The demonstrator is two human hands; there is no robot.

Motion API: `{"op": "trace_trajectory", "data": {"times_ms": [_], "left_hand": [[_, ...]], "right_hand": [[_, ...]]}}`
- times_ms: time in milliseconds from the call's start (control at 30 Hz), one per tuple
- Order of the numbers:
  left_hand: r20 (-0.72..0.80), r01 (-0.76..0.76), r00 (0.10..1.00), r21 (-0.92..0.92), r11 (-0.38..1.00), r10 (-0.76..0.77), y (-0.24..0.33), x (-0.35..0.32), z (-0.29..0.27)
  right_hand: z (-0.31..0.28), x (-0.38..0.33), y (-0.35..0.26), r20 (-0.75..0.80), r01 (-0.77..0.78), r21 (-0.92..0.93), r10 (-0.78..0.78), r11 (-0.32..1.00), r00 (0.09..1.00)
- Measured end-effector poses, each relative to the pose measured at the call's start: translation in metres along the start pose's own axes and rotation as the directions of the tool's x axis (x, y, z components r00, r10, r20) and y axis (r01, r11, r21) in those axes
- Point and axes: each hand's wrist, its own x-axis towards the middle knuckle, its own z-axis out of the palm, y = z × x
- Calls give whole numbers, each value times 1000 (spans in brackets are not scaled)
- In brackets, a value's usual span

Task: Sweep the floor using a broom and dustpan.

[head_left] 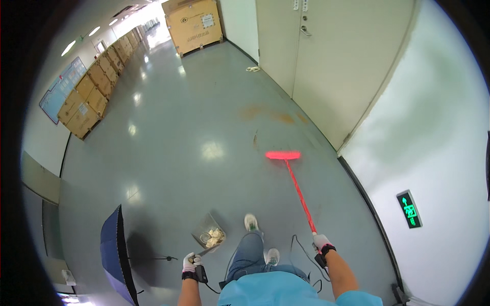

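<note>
My right hand (321, 243), in a white and pink glove, is closed around the upper end of a broom (300, 194). Its long red handle slants away to a bright pink-red head resting on the grey floor. Down at the left, my gloved left hand (191, 262) grips the handle of a grey dustpan (201, 232). Crumpled cream-coloured scraps (213, 237) lie in the pan. The broom head is well apart from the dustpan, farther ahead and to the right. Each wrist wears a black band with a small device and a cable.
An open dark blue umbrella (113, 250) lies on the floor at left. Brown stains (273, 115) mark the floor beyond the broom, near the closed double door (347, 66). A pale scrap (252, 69) lies farther off. Large boxes (196, 28) stand ahead and along the left wall.
</note>
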Motion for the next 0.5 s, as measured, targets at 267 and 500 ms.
{"op": "trace_trajectory", "data": {"times_ms": [267,500], "left_hand": [[-93,-55,993,186,981,73,75,96,85],[-117,46,993,378,925,-2,178,198,180]], "right_hand": [[22,13,-25,-50,-246,-134,241,960,969],[13,-1,-158,-72,-264,-197,255,944,964]]}}
